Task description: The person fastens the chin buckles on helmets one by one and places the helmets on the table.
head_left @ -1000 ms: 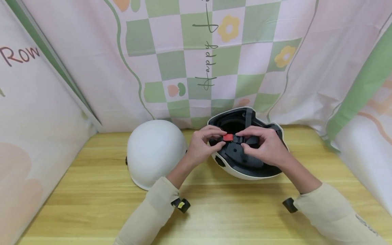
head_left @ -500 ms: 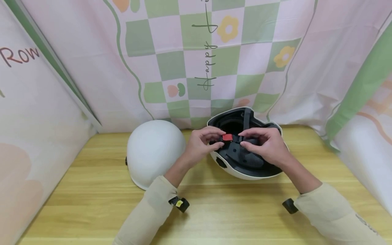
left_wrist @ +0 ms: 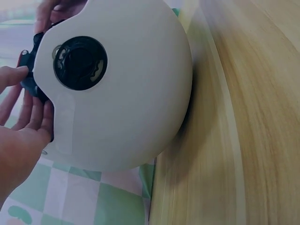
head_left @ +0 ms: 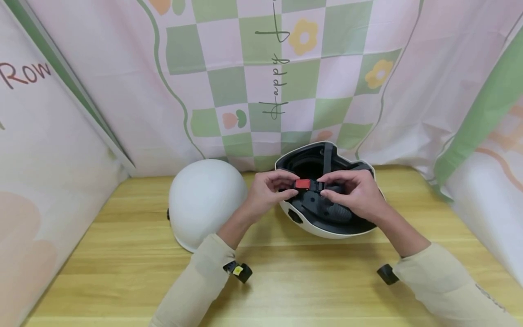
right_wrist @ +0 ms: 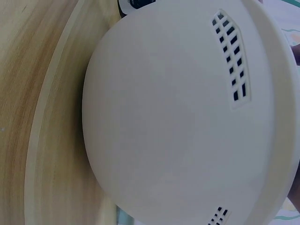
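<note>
An off-white helmet (head_left: 324,234) lies upturned on the table, its black padded inside facing up. Across its opening runs a chin strap with a red and black buckle (head_left: 303,184). My left hand (head_left: 263,193) pinches the buckle's left end between thumb and fingers. On the other side, my right hand (head_left: 359,193) pinches the black strap piece (head_left: 320,186) beside it. Whether the buckle's halves are locked together, I cannot tell. In the left wrist view, fingers hold the buckle at the helmet's (left_wrist: 136,103) rim. The right wrist view shows mostly the vented shell (right_wrist: 178,112).
A second white helmet (head_left: 206,204) stands dome-up to the left, close by my left forearm. Behind both, a patterned curtain (head_left: 261,81) hangs down to the back edge of the wooden table (head_left: 310,290). More cloth hangs at either side.
Both hands stay at the strap. The buckle and my left hand have shifted very slightly left. My right fingers have adjusted a little on the black strap piece.
</note>
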The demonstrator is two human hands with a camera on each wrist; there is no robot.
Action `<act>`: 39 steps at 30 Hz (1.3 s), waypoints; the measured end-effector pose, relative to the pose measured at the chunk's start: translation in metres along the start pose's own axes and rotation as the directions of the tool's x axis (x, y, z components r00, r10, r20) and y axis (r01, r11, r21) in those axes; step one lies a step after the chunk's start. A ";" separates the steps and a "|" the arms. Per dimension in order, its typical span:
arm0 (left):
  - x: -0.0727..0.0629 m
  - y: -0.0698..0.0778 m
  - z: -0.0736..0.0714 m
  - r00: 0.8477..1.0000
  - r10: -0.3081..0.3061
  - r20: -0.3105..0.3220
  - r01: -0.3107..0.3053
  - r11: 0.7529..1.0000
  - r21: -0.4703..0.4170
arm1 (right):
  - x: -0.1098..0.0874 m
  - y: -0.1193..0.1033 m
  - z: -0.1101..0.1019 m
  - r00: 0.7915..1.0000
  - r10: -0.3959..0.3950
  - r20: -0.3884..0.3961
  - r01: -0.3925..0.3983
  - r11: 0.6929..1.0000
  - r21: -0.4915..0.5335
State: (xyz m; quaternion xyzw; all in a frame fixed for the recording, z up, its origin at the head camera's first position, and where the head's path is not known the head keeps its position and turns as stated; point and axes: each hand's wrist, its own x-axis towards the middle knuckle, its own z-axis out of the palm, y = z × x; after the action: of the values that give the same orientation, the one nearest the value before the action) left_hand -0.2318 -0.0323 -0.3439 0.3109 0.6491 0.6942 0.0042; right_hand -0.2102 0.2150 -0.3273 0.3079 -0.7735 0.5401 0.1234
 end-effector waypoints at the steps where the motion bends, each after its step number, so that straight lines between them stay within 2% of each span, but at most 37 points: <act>1: 0.000 0.000 0.000 1.000 -0.006 0.004 0.006 1.000 -0.001 | 0.000 0.000 0.000 1.000 -0.002 0.002 0.002 1.000 -0.002; 7: 0.000 -0.002 -0.002 0.999 -0.039 0.023 0.040 0.999 -0.035 | -0.001 0.002 0.001 1.000 -0.012 0.014 0.012 1.000 0.009; 13: 0.001 -0.003 -0.003 0.999 -0.021 0.043 0.023 0.999 -0.043 | -0.002 0.003 0.001 0.998 -0.052 0.028 0.052 0.999 0.000; 20: 0.002 -0.003 -0.004 0.999 0.008 0.038 -0.007 1.000 -0.014 | -0.002 0.003 0.001 0.995 -0.095 0.026 0.096 0.993 -0.069; 30: 0.002 -0.001 -0.005 0.998 -0.042 0.046 0.041 0.999 0.031 | -0.001 0.004 0.004 0.986 -0.158 0.055 0.162 0.984 -0.079; 34: 0.003 -0.001 -0.002 0.997 -0.036 0.063 0.033 0.999 0.036 | 0.000 0.005 0.006 0.987 -0.153 0.057 0.157 0.985 -0.077; 39: 0.003 -0.002 0.000 0.999 -0.003 0.048 0.001 0.999 0.047 | 0.000 0.005 0.007 0.995 -0.092 0.031 0.094 0.993 -0.069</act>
State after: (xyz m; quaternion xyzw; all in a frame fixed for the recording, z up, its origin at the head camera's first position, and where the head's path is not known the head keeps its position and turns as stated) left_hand -0.2352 -0.0304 -0.3438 0.3270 0.6653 0.6710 0.0132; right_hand -0.2122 0.2094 -0.3333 0.3464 -0.7786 0.5018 0.1484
